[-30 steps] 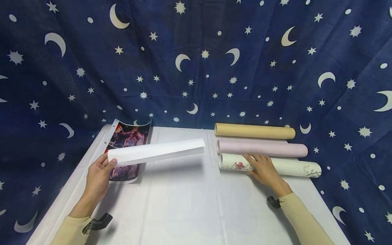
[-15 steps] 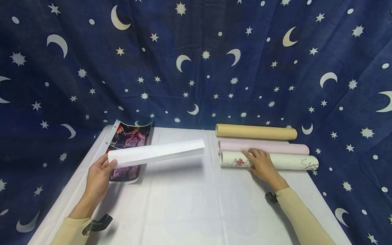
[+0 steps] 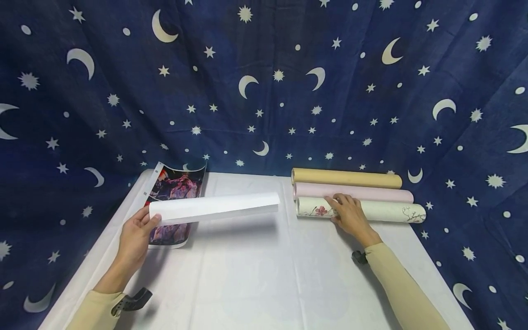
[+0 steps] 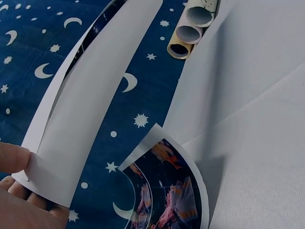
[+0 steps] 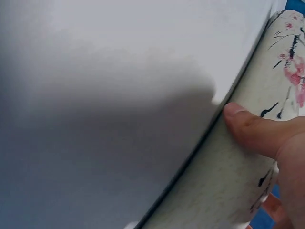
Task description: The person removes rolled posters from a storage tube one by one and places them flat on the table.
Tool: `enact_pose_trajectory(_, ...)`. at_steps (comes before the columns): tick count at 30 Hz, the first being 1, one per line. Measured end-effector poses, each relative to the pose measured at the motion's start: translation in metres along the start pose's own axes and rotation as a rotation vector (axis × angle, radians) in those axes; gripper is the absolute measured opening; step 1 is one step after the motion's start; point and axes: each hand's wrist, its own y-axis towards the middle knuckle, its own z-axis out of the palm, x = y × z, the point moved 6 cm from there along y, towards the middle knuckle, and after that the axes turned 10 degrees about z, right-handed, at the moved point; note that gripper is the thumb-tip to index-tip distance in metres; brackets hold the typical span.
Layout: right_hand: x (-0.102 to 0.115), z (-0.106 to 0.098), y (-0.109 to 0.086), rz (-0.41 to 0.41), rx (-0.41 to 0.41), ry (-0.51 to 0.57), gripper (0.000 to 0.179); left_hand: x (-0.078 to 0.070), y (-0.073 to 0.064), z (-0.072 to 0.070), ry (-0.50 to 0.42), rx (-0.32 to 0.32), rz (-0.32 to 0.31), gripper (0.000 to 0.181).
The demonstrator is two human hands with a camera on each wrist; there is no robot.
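My left hand [image 3: 136,236] grips the left end of a loosely rolled poster [image 3: 218,207], thumb on the near side, and holds it up over the table. Its white back faces outward; in the left wrist view a strip of dark print shows inside its curl. My right hand [image 3: 351,214] lies over a cream paper roll [image 3: 387,211] with a plum-blossom print. The thumb [image 5: 252,129] presses its near side while the other fingers reach over the top. Directly behind it lie a pink paper roll [image 3: 375,192] and a tan paper roll [image 3: 346,178], side by side.
A curled poster [image 3: 177,188] with a dark, colourful printed scene lies at the back left, partly covered by the held one. White cloth [image 3: 247,275] covers the table. A dark blue moon-and-star curtain [image 3: 264,91] hangs behind and at both sides.
My right hand has pushed the blossom roll away from me, up against the pink roll, which has shifted back towards the tan one. My left hand stays nearly still with its poster.
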Motion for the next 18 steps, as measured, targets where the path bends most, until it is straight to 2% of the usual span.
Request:
enact_pose_trajectory(4, 0.004, -0.001, 0.001, 0.016, 0.048, 0.005, 0.081, -0.001, -0.002, 0.005, -0.007, 0.010, 0.001, 0.072)
enact_pose_trajectory(11, 0.006, -0.005, 0.001, 0.039, 0.067, 0.005, 0.081, -0.001, -0.003, 0.011, 0.093, 0.027, -0.024, 0.069)
enact_pose_trajectory(18, 0.002, -0.006, -0.001, 0.056, 0.070, -0.008, 0.081, -0.003, -0.004, 0.027, 0.012, 0.056, 0.023, 0.063)
